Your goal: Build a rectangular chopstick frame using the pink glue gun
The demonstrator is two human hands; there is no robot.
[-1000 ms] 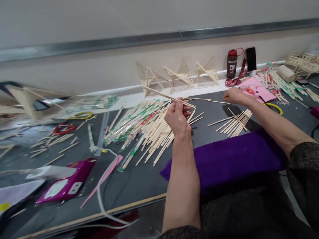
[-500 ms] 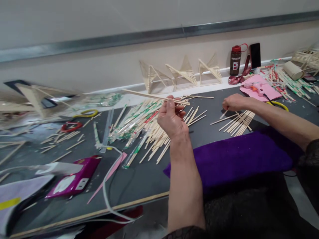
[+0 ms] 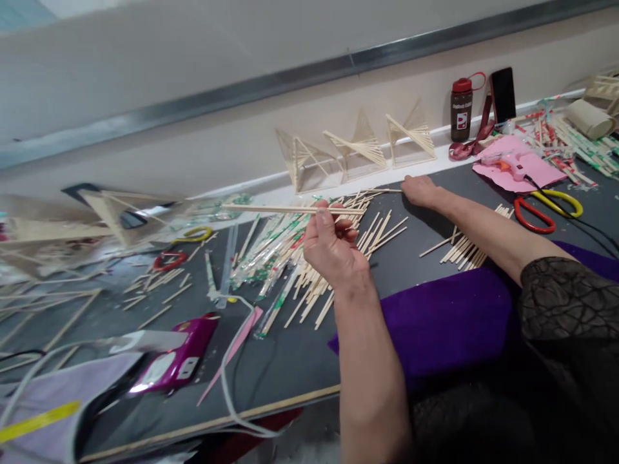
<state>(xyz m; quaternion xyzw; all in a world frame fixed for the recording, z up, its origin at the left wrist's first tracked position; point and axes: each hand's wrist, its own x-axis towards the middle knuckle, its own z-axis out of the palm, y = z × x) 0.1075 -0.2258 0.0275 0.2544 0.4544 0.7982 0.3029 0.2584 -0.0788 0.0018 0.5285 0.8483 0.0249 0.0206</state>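
The right hand (image 3: pixel 420 191) had shifted away from the small pile (image 3: pixel 465 252) to the end of a lying stick (image 3: pixel 385 191), its grip unclear, while the left hand (image 3: pixel 333 241) pinched pale sticks (image 3: pixel 271 209) above the larger heap (image 3: pixel 309 293), 3 stick models (image 3: pixel 360 149) standing assembled by the wall (image 3: pixel 217 154) and many sticks remaining loose.

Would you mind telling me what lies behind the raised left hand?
Thin, pale wooden sticks lie on the dark gray tabletop behind the left hand; whatever its palm covers is hidden.
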